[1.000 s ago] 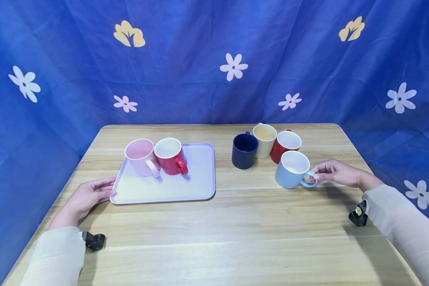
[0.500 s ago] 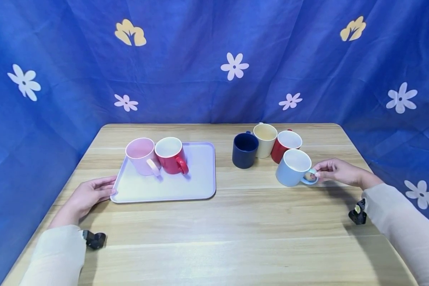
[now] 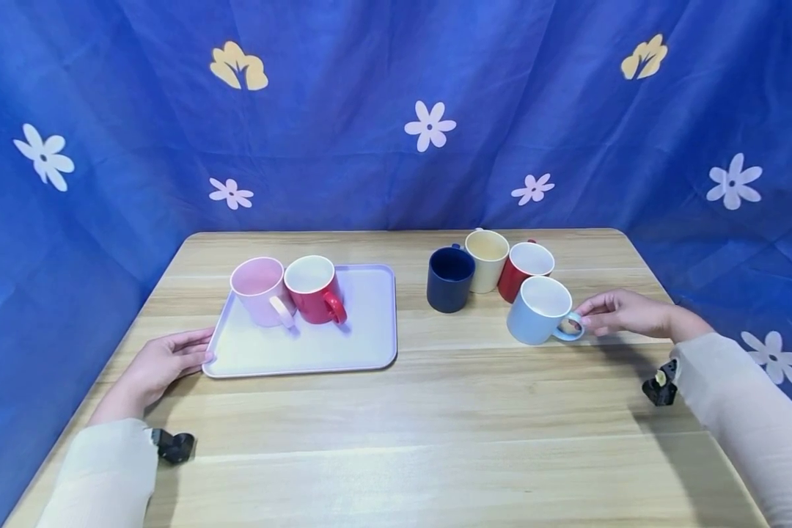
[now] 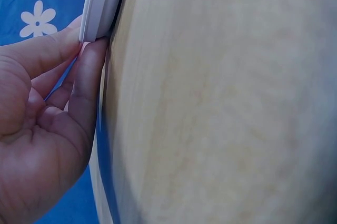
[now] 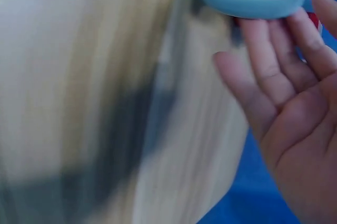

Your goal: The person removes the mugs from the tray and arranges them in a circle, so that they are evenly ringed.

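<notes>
My left hand [image 3: 161, 364] pinches the near left corner of a pale lilac tray [image 3: 363, 323]. In the left wrist view the thumb lies on the rim [image 4: 90, 19] and a finger is under it. On the tray stand a pink mug [image 3: 259, 299] and a red mug with a white inside [image 3: 313, 299]. At the right, a light blue mug [image 3: 531, 323] stands upright with its handle toward my right hand [image 3: 627, 314]. In the right wrist view my fingertips reach behind the light blue handle [image 5: 253, 6], touching or very close to it, and the thumb is apart from it.
Behind the light blue mug, close together, stand a dark blue mug [image 3: 450, 282], a cream mug [image 3: 487, 264] and a second red mug [image 3: 518, 275]. All share the wooden table [image 3: 402, 440]. A blue flowered curtain [image 3: 343, 110] hangs beyond the back edge.
The thumb of my right hand has come away from the light blue mug's handle and the fingers have loosened. The left hand and the tray have stayed in place.
</notes>
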A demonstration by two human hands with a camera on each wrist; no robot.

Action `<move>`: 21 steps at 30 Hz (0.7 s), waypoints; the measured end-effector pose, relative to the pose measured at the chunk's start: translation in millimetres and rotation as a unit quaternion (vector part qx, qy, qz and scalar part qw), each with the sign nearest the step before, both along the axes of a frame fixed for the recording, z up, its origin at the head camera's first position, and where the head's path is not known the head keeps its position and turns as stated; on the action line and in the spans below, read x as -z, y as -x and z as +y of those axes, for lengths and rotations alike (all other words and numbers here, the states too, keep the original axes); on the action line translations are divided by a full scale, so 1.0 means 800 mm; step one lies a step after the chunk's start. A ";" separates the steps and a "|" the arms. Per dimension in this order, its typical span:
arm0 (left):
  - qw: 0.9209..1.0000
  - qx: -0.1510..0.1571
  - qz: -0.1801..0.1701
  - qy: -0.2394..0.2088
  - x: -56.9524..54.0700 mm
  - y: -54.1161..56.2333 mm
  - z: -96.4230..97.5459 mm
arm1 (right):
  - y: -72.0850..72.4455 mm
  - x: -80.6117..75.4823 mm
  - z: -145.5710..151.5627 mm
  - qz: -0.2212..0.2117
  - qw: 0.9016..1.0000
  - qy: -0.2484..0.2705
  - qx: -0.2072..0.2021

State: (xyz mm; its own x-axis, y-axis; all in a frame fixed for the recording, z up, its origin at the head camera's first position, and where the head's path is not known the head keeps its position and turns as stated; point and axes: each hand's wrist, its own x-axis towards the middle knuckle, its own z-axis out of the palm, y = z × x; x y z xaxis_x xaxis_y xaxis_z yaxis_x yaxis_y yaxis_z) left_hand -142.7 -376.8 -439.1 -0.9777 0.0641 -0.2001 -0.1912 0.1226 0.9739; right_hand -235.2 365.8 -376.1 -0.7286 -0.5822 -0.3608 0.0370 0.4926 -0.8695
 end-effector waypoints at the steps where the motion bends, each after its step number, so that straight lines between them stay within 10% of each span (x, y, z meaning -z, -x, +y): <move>1: 1.000 -0.001 -0.001 0.001 0.000 0.000 0.000 | 0.000 -0.003 0.000 -0.009 1.000 -0.004 0.000; 21: 1.000 -0.001 0.001 -0.012 0.000 -0.001 -0.001 | 0.009 -0.051 -0.003 -0.007 0.999 0.043 -0.029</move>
State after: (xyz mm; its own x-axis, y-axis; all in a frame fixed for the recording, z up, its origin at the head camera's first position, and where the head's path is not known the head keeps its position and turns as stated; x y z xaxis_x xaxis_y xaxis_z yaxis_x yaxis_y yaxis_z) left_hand -141.7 -377.3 -439.4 -0.9781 0.0673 -0.1970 -0.1899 0.0996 0.9767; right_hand -242.6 363.5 -335.0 -0.6878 -0.6523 -0.3186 0.0238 0.4184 -0.9080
